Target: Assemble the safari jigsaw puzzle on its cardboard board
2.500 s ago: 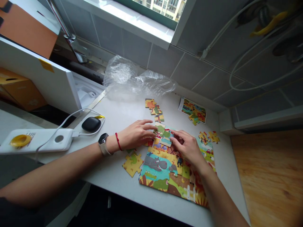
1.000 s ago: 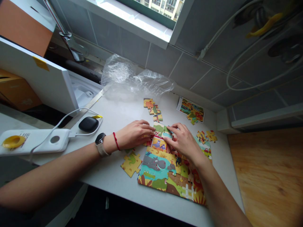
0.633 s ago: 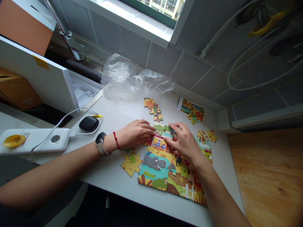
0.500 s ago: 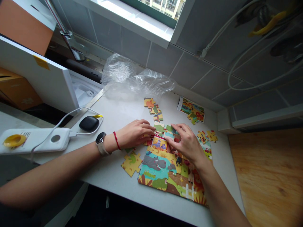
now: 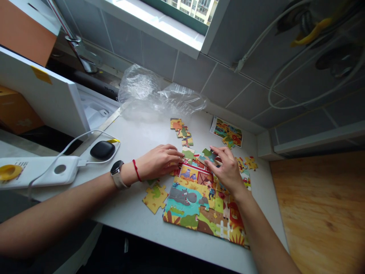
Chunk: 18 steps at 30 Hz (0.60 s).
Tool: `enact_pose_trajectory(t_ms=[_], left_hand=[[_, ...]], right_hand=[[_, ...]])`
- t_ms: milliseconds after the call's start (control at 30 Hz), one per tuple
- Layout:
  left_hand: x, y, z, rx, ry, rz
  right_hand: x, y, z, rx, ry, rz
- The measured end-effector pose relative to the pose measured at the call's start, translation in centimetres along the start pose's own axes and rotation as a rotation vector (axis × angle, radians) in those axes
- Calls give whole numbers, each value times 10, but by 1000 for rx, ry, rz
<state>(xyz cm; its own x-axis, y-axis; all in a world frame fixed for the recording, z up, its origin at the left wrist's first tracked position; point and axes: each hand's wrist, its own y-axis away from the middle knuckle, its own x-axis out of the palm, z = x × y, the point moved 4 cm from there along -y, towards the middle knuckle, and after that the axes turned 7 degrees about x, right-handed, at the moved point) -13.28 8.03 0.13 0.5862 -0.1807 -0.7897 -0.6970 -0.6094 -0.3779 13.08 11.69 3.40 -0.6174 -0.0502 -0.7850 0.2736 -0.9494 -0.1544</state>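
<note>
Jigsaw piece (image 5: 209, 155) lies under the half-open right hand (image 5: 226, 171), the loosely curled left hand (image 5: 159, 161) near it.

A black-faced smartwatch (image 5: 116, 171) on a pale strap and a thin red cord (image 5: 135, 171) circle the left wrist (image 5: 125, 174). Dark clothing (image 5: 14, 264) shows at seven o'clock.

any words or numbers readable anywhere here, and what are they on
Nothing here can be read clearly.
White plastic unit, printed label beside the yellow cap: too small to read.
Smartwatch: screen dark, nothing shows.
Jigsaw puzzle: pictures only, no lettering that can be made out.
</note>
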Motion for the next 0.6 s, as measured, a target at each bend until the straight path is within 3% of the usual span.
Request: enact_pose_trajectory(t_ms=[300, 400, 600], left_hand=[[0, -1, -1, 4, -21, 14], [-1, -1, -2, 12, -13, 2], [0, -1, 0, 8, -8, 11]], right_hand=[[-1, -6, -23, 373, -464, 59], [-2, -6, -22, 383, -533, 60], [4, -4, -12, 365, -389, 37]])
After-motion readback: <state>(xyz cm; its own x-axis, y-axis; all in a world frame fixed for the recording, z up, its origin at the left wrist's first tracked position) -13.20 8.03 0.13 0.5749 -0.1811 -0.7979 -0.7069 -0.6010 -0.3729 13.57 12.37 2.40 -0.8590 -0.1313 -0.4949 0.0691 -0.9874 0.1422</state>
